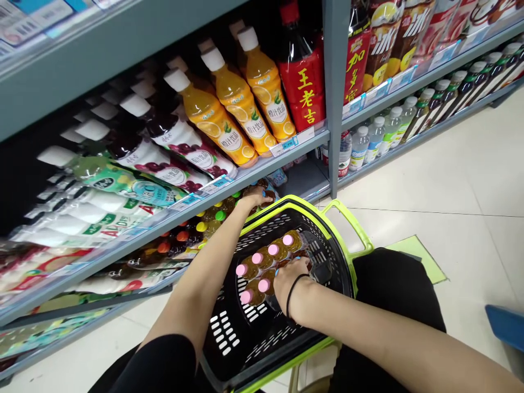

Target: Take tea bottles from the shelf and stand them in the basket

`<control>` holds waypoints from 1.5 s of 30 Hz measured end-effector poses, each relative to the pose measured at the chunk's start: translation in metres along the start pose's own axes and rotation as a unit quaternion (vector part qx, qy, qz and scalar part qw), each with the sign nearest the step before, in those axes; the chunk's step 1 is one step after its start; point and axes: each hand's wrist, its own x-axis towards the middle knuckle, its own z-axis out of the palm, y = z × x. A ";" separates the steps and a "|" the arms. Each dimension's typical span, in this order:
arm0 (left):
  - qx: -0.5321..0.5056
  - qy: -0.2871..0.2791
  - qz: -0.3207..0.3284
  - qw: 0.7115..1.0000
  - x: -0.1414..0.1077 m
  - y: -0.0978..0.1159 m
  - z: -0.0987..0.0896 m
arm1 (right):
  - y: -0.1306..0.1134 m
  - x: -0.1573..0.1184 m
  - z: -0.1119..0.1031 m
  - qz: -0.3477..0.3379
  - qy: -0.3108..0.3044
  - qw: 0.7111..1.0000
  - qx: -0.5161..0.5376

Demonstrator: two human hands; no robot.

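Observation:
My right hand [292,286], with a black band at the wrist, is down inside a black shopping basket [223,357] with lime-green trim. Its fingers curl round a bottle of dark brown drink, mostly hidden beneath the hand. Beside it in the basket stand several small bottles [257,262] of amber drink with pink caps, in rows. My left hand [257,197] reaches past the basket's far rim to the lower shelf. Its fingers are bent over a brown drink bottle [269,193] lying there, largely covered by the hand.
Orange juice bottles [256,120], dark red juice bottles [192,147] and a large red-labelled bottle [303,87] line the shelf above my left hand. A grey upright [334,98] divides the shelving. Green-capped and yellow-capped bottles [220,216] stand low down. A blue object [505,325] is on the tiled floor.

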 end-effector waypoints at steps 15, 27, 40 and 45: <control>0.074 -0.005 0.065 0.995 -0.007 0.020 0.002 | -0.002 -0.008 -0.006 -0.017 0.016 0.999 -0.030; 0.042 0.085 0.008 0.995 -0.034 0.016 -0.005 | 0.019 0.004 -0.017 0.008 0.035 0.999 -0.029; 0.020 0.178 -0.021 0.984 -0.120 -0.024 -0.013 | 0.034 0.000 -0.019 0.027 0.056 0.998 0.002; 0.007 0.223 -0.073 0.972 -0.150 -0.042 0.005 | 0.041 0.002 -0.015 0.024 0.069 0.997 0.003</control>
